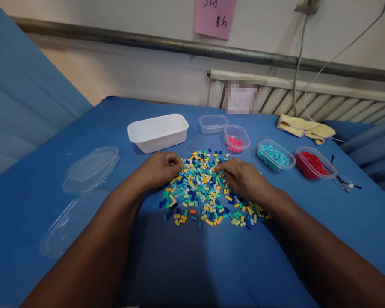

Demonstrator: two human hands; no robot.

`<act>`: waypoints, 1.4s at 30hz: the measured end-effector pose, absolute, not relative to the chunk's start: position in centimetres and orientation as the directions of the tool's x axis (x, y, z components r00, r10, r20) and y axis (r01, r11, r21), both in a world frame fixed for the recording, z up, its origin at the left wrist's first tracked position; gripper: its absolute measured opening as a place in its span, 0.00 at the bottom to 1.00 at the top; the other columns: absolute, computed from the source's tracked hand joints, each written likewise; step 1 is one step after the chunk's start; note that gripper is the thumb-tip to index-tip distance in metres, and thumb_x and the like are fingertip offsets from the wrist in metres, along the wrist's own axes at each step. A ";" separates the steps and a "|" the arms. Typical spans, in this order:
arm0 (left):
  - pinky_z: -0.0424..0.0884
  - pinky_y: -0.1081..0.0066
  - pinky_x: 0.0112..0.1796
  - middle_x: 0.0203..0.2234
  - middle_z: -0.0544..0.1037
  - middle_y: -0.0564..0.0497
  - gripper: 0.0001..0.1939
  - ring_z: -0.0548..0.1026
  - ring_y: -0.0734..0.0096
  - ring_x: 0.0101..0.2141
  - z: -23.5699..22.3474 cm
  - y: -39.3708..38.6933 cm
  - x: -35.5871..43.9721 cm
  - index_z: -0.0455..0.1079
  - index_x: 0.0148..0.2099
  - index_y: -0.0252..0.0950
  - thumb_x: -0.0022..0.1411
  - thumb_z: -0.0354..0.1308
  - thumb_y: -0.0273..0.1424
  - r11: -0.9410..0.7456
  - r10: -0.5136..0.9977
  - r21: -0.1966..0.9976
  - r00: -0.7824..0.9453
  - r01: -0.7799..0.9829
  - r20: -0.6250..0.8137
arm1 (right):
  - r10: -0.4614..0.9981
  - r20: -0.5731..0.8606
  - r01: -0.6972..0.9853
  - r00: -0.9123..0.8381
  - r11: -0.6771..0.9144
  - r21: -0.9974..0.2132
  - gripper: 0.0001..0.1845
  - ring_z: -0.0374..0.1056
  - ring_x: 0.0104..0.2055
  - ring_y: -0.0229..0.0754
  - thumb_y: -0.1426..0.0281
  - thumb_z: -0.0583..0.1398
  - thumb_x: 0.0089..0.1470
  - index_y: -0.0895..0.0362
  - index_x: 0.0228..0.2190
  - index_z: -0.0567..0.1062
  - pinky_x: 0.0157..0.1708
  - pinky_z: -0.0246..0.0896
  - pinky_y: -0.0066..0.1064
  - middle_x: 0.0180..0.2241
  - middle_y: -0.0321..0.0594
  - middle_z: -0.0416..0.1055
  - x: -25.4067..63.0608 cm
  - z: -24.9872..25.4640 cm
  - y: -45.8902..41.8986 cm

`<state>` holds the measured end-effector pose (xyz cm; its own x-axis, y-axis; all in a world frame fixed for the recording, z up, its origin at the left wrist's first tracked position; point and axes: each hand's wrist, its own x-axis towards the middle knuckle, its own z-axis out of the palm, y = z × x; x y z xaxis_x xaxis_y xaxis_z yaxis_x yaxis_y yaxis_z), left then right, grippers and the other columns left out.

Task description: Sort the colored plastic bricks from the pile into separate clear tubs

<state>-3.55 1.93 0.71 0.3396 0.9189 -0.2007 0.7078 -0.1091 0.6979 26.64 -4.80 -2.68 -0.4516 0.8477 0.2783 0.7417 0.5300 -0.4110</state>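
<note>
A loose heap of small toy building bricks (197,188), mostly yellow, teal, light blue and dark blue, is spread on the blue table cover. At the heap's left edge is my left hand (162,170), its fingers curled and thumb against them; whatever may be between the fingertips is hidden. From the other side my right hand (244,177) reaches over the bricks, index finger stretched out onto them and thumb lower, apart from it. An orange brick (193,211) lies near the front of the heap.
Behind the heap stand a white tub (158,133), a clear container (213,125), and containers of pink bricks (235,143), light-blue bricks (273,156) and red bricks (312,164). Clear lids (91,169) lie at left. A yellow cloth (303,127) and glasses (345,182) are at right.
</note>
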 end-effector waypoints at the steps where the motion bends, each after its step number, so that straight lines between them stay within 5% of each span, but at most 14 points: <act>1: 0.62 0.70 0.27 0.24 0.76 0.53 0.15 0.68 0.70 0.26 0.7 1.9 -3.5 0.78 0.38 0.37 0.58 0.62 0.44 -0.113 0.919 0.694 0.340 0.711 -0.199 | 0.851 0.268 0.749 -0.452 0.525 -0.403 0.20 0.78 0.53 0.50 0.79 0.57 0.67 0.52 0.53 0.82 0.55 0.72 0.42 0.51 0.43 0.84 26.7 -2.6 -4.8; 21: 0.62 0.70 0.28 0.25 0.76 0.53 0.13 0.69 0.70 0.26 0.6 1.6 -3.3 0.77 0.38 0.37 0.60 0.60 0.41 -0.140 0.920 0.687 0.349 0.713 -0.175 | 0.849 0.199 0.821 -0.489 0.525 -0.224 0.12 0.77 0.49 0.51 0.68 0.58 0.74 0.54 0.46 0.84 0.52 0.69 0.40 0.45 0.47 0.83 28.1 -1.7 -5.4; 26: 0.62 0.71 0.28 0.24 0.76 0.53 0.13 0.68 0.70 0.26 0.6 1.7 -3.3 0.77 0.38 0.37 0.60 0.60 0.41 -0.150 0.922 0.674 0.348 0.723 -0.169 | 0.893 0.240 0.820 -0.381 0.447 -0.358 0.12 0.78 0.46 0.50 0.66 0.58 0.73 0.54 0.45 0.81 0.47 0.68 0.38 0.43 0.44 0.84 28.6 -1.5 -5.5; 32: 0.61 0.71 0.27 0.24 0.76 0.53 0.13 0.69 0.69 0.26 0.7 1.6 -3.2 0.77 0.39 0.37 0.59 0.60 0.40 -0.146 0.924 0.671 0.343 0.727 -0.172 | 0.948 0.216 0.740 -0.232 0.316 -0.594 0.12 0.72 0.29 0.41 0.61 0.60 0.73 0.53 0.45 0.81 0.31 0.63 0.32 0.31 0.35 0.80 29.7 -0.6 -6.0; 38: 0.62 0.71 0.28 0.24 0.76 0.53 0.14 0.70 0.69 0.26 0.9 1.6 -3.1 0.77 0.38 0.37 0.59 0.60 0.42 -0.148 0.927 0.661 0.337 0.735 -0.167 | 0.852 0.241 0.796 -0.464 0.521 -0.309 0.12 0.78 0.46 0.48 0.64 0.59 0.74 0.54 0.46 0.83 0.45 0.67 0.36 0.44 0.44 0.84 29.8 -0.8 -6.3; 42: 0.62 0.71 0.28 0.24 0.76 0.54 0.13 0.70 0.69 0.25 1.0 1.5 -3.1 0.77 0.38 0.37 0.58 0.60 0.41 -0.143 0.925 0.662 0.337 0.736 -0.175 | 0.802 0.157 0.802 -0.576 0.592 -0.079 0.15 0.76 0.43 0.49 0.66 0.56 0.76 0.56 0.44 0.83 0.41 0.63 0.37 0.40 0.46 0.82 29.0 -0.6 -6.7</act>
